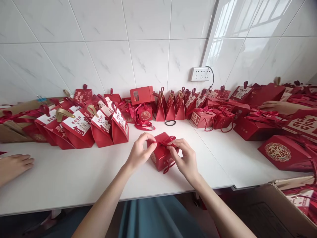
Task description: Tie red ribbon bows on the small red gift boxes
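A small red gift box (159, 155) with a gold emblem stands on the white table (74, 178) in front of me. A red ribbon (163, 141) crosses its top and a loose end hangs down its front. My left hand (140, 150) pinches the ribbon at the box's left top edge. At the right top edge my right hand (185, 157) pinches the ribbon too. Both hands are closed on the ribbon.
Many red gift boxes and bags (99, 125) line the tiled wall, more at the right (284, 152). A black hair tie (170, 123) lies behind the box. Another person's hand (15, 165) rests at far left, another (277, 106) at far right. A cardboard box (284, 205) stands lower right.
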Tool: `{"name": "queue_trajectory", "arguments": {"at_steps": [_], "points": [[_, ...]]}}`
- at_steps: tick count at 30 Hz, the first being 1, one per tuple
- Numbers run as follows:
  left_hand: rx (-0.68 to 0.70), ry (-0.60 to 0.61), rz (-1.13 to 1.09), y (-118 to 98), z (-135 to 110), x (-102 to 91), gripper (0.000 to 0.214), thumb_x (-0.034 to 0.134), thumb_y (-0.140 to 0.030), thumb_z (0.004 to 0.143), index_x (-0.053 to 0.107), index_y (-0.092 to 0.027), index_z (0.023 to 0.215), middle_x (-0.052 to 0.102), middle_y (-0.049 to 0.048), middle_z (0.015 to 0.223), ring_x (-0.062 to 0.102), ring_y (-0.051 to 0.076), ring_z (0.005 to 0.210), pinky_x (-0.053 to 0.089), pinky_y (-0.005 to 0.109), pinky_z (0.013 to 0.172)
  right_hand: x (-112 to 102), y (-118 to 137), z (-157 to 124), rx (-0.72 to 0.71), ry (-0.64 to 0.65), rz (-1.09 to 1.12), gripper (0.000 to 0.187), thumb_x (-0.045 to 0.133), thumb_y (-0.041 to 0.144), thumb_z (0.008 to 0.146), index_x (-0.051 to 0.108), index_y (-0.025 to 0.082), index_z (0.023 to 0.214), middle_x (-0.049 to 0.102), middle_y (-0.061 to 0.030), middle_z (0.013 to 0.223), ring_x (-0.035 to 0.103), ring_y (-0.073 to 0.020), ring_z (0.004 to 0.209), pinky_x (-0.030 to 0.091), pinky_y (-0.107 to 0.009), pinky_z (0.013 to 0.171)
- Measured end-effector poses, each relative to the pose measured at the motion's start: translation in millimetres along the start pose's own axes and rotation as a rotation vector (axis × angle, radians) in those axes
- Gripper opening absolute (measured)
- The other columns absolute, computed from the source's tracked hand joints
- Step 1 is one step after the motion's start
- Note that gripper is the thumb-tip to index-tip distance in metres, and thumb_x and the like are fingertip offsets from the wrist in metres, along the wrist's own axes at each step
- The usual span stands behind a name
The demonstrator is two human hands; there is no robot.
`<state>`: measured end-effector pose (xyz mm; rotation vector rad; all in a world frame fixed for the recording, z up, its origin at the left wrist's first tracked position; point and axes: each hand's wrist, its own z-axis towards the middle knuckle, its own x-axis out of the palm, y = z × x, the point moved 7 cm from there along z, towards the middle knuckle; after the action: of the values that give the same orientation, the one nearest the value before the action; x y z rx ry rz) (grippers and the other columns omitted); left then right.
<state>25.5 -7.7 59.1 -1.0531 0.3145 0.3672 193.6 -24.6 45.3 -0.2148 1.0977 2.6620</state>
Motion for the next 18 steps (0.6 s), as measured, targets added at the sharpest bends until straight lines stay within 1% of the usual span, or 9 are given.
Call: {"name": "queue_trajectory", "arguments": {"at_steps": [3, 6, 10, 15, 18], "points": [[-0.032, 0.032, -0.012, -2.5, 1.0, -0.9, 0.006, 0.055, -0.026, 0.077, 0.057, -0.02, 0.078, 0.062, 0.0023, 0.082, 0.059, 0.018, 0.083, 0.046, 0.031, 0.079, 0.9, -3.9, 1.0, 0.059, 0.0, -0.005, 0.012, 0.054, 0.018, 0.088, 0.064, 0.02, 0.081, 0.062, -0.004, 0.083, 0.056, -0.0134, 0.065, 0.049, -0.027, 0.06], [-0.049, 0.038, -0.008, -3.5, 1.9, -2.0, 0.008, 0.055, -0.027, 0.078, 0.057, -0.02, 0.082, 0.062, 0.0018, 0.083, 0.058, 0.017, 0.082, 0.047, 0.029, 0.078, 1.6, -5.1, 4.8, 0.096, 0.004, -0.002, 0.017, 0.052, 0.023, 0.088, 0.061, 0.02, 0.074, 0.063, -0.0048, 0.081, 0.058, -0.0146, 0.068, 0.049, -0.026, 0.06], [-0.057, 0.052, 0.003, -5.0, 0.5, -0.9, 0.01, 0.054, -0.027, 0.08, 0.059, -0.02, 0.084, 0.062, 0.0018, 0.081, 0.058, 0.016, 0.079, 0.048, 0.028, 0.075, 4.6, -4.9, 15.4, 0.136, 0.038, 0.001, 0.018, 0.05, 0.028, 0.089, 0.058, 0.019, 0.076, 0.062, -0.0046, 0.08, 0.062, -0.0142, 0.063, 0.049, -0.026, 0.057], [-0.08, -0.024, -0.005, -6.6, -1.5, -3.5, 0.009, 0.051, -0.023, 0.078, 0.06, -0.02, 0.081, 0.064, 0.0018, 0.083, 0.06, 0.017, 0.082, 0.048, 0.03, 0.077, 8.4, -5.2, 26.3, 0.158, 0.085, -0.053, 0.018, 0.048, 0.031, 0.088, 0.055, 0.019, 0.077, 0.062, -0.0036, 0.076, 0.064, -0.0156, 0.058, 0.047, -0.026, 0.05], [-0.083, -0.048, 0.012, -7.4, -1.8, -3.5, 0.009, 0.053, -0.026, 0.078, 0.06, -0.02, 0.081, 0.065, 0.0018, 0.083, 0.06, 0.018, 0.082, 0.049, 0.03, 0.077, 8.7, -7.9, 26.7, 0.184, 0.086, -0.035, 0.017, 0.049, 0.032, 0.088, 0.053, 0.02, 0.075, 0.063, -0.0026, 0.071, 0.065, -0.0169, 0.057, 0.048, -0.026, 0.05]]}}
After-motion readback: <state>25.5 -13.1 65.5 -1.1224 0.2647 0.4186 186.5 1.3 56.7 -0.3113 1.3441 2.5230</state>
